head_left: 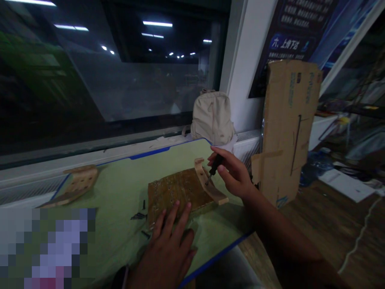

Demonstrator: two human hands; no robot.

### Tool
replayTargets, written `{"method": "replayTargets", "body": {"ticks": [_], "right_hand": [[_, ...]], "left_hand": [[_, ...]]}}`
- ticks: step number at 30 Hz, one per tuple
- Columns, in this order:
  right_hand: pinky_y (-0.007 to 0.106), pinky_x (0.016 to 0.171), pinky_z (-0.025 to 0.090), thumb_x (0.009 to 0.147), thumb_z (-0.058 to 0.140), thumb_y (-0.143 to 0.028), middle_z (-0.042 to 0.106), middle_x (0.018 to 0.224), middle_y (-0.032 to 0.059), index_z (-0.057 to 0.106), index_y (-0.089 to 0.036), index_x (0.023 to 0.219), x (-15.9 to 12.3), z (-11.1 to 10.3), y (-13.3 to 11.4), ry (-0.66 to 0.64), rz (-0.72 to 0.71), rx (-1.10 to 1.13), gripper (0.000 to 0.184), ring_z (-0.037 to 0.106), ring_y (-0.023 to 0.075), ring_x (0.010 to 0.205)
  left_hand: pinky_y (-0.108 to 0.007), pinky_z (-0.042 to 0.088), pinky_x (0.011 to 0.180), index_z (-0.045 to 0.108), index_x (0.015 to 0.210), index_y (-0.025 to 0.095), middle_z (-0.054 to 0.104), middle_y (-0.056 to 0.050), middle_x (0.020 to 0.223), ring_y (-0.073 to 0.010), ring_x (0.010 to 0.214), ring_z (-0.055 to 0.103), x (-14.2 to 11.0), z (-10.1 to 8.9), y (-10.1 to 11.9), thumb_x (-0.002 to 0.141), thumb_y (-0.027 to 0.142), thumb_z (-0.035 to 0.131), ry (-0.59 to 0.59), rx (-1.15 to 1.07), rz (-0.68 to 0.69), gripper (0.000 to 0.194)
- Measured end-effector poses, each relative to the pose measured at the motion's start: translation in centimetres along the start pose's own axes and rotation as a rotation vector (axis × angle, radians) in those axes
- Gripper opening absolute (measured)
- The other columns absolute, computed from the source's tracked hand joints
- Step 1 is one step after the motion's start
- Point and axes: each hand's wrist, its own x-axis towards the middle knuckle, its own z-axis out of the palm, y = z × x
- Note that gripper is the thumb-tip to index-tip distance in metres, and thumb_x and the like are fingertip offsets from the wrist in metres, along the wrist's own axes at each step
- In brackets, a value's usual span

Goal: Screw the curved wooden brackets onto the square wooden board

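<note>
My right hand is wrapped round the black handle of a screwdriver. Its shaft slants down to a hole in a curved wooden piece, which lies against the right end of a brown, tape-covered block. With fingers spread, my left hand rests on the near edge of that block. Several dark screws lie on the green table cover just left of the block. Whether the screwdriver tip sits on a screw is too small to tell.
A second curved wooden piece lies at the left of the green-covered table. Behind the table are a beige backpack and a window. On the right stand a tall cardboard sheet and a large water bottle.
</note>
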Motion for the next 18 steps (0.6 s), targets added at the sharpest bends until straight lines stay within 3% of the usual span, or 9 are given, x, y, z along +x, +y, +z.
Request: {"method": "replayTargets", "body": {"ticks": [2, 5, 11, 14, 18], "right_hand": [[0.041, 0.092, 0.059, 0.101, 0.050, -0.035, 0.067, 0.120, 0.0076, 0.047, -0.033, 0.146, -0.1, 0.2, -0.1, -0.064, 0.026, 0.071, 0.045, 0.069, 0.0203, 0.103], [0.043, 0.093, 0.060, 0.101, 0.052, -0.033, 0.068, 0.120, 0.0079, 0.048, -0.033, 0.143, 0.0, 0.7, 0.0, -0.026, 0.072, 0.113, 0.042, 0.071, 0.0202, 0.103], [0.029, 0.070, 0.064, 0.082, 0.080, -0.031, 0.068, 0.091, -0.0016, 0.059, -0.032, 0.116, 0.0, 0.9, 0.8, 0.231, 0.124, 0.085, 0.041, 0.073, 0.0154, 0.079], [0.036, 0.078, 0.065, 0.082, 0.079, -0.032, 0.072, 0.105, 0.0048, 0.063, -0.028, 0.116, -0.3, 0.7, 0.8, 0.227, 0.104, -0.030, 0.038, 0.075, 0.0197, 0.089], [0.044, 0.092, 0.063, 0.096, 0.063, -0.029, 0.070, 0.126, 0.0093, 0.062, -0.030, 0.126, -0.3, 0.7, 0.2, 0.124, 0.046, 0.077, 0.030, 0.074, 0.0227, 0.107]], "left_hand": [[-0.046, -0.002, 0.123, 0.065, 0.097, 0.023, 0.040, -0.012, 0.159, -0.0332, 0.155, 0.010, 0.1, -0.1, 0.0, 0.087, 0.045, 0.072, 0.002, -0.017, 0.004, 0.025], [-0.046, -0.003, 0.123, 0.066, 0.098, 0.022, 0.039, -0.014, 0.159, -0.0325, 0.155, 0.008, 0.2, -0.3, 0.1, 0.087, 0.043, 0.073, 0.000, -0.035, 0.001, 0.025], [-0.043, -0.005, 0.123, 0.066, 0.097, 0.023, 0.040, -0.013, 0.159, -0.0305, 0.155, 0.005, 0.0, -0.2, -0.1, 0.085, 0.044, 0.075, 0.012, -0.037, -0.001, 0.027], [-0.043, -0.004, 0.122, 0.066, 0.100, 0.024, 0.040, -0.011, 0.159, -0.0310, 0.155, 0.006, -0.1, -0.1, -0.2, 0.086, 0.050, 0.072, 0.003, -0.003, 0.010, 0.030], [-0.045, -0.001, 0.122, 0.065, 0.100, 0.024, 0.043, -0.010, 0.157, -0.0332, 0.152, 0.016, -0.2, 0.1, -0.2, 0.088, 0.051, 0.070, -0.010, 0.053, 0.023, 0.030]]}}
